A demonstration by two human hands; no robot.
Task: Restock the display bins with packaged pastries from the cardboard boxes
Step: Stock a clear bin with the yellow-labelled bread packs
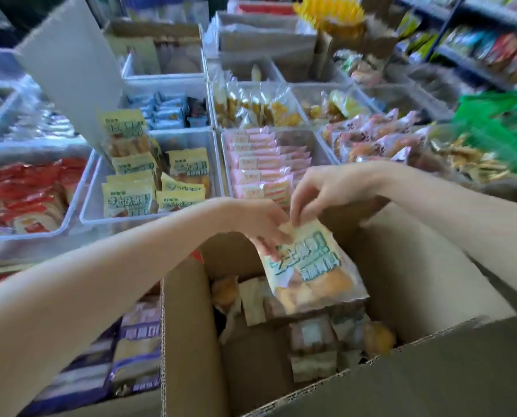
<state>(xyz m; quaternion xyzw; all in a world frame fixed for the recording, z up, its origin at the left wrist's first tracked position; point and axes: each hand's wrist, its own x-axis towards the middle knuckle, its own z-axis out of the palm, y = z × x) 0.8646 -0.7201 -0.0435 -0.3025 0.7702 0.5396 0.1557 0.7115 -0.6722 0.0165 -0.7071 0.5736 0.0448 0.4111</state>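
Open cardboard box (401, 296) nearest, more packs inside. Above it, yellow pastry pack (308, 266) hangs tilted; left hand (260, 224) grips its top-left edge, fingers curled over it, right hand (326, 191) pinches the top edge with fingertips. Beyond, clear bin (188, 139) holds matching yellow packs.

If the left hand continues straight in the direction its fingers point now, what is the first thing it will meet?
The left hand already pinches the top edge of the yellow pastry pack, which the right hand also holds. Its fingers point right and slightly down, so beyond the pack it would probably meet the cardboard box wall; depth is unclear.
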